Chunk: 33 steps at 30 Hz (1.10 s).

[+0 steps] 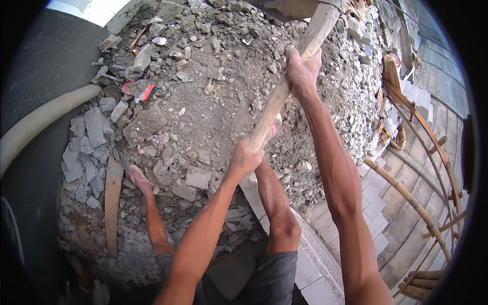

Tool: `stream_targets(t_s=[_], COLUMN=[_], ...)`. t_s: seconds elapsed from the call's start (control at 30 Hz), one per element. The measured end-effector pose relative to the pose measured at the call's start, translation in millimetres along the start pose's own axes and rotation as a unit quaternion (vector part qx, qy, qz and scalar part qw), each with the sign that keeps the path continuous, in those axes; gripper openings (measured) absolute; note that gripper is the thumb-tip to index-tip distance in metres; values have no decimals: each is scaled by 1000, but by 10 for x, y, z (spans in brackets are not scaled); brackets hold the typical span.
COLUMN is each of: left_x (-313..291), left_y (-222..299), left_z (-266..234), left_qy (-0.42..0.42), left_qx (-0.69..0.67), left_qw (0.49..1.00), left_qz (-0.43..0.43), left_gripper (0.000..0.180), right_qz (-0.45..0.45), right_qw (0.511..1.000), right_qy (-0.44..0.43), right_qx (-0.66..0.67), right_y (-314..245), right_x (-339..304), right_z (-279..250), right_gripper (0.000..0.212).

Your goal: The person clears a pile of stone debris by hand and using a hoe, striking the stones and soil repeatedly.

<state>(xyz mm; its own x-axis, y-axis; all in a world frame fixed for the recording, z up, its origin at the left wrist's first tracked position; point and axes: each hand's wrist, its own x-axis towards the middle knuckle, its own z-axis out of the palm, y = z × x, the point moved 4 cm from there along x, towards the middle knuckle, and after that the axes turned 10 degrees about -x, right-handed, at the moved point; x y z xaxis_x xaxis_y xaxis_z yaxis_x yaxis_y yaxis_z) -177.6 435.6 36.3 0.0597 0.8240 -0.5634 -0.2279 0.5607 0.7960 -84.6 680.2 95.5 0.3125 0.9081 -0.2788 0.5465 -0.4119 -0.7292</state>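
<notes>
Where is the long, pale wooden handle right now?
In the head view, the wooden handle slants from the centre up rightward over grey rubble, gripped by the left hand and, higher, the right hand.

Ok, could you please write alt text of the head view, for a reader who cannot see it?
A person's left hand and right hand, the right farther up, grip a long wooden handle over a heap of grey rubble. A thick pale pipe lies at the left.
</notes>
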Motion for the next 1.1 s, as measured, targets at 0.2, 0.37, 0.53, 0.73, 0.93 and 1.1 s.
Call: stream_targets(t_s=[0.2, 0.37, 0.53, 0.73, 0.93, 1.1], left_x=[565, -626, -1177, -979, 730, 3], left_y=[-230, -654, -843, -592, 111, -583], left_z=[407, 390, -240, -413, 498, 56], left_qy=[-68, -73, -84, -104, -110, -117], left_qx=[-41, -60, 126, 169, 125, 105], left_qw=[978, 949, 964, 967, 985, 969], left_qz=[-192, -301, -220, -158, -47, -189], left_gripper=[27, 21, 27, 30, 35, 29], right_qz=[59, 135, 249, 207, 140, 217], right_qw=[992, 989, 964, 964, 973, 965], right_qy=[57, -14, -12, 32, 62, 55], right_qx=[-98, -62, 88, 162, 171, 136], right_y=[790, 1452, 1498, 1098, 917, 1672], right_x=[718, -251, -1146, -1209, 873, 11], right_z=[-20, -202, -136, -450, -856, -171], right_gripper=[30, 42, 42, 40, 25, 27])
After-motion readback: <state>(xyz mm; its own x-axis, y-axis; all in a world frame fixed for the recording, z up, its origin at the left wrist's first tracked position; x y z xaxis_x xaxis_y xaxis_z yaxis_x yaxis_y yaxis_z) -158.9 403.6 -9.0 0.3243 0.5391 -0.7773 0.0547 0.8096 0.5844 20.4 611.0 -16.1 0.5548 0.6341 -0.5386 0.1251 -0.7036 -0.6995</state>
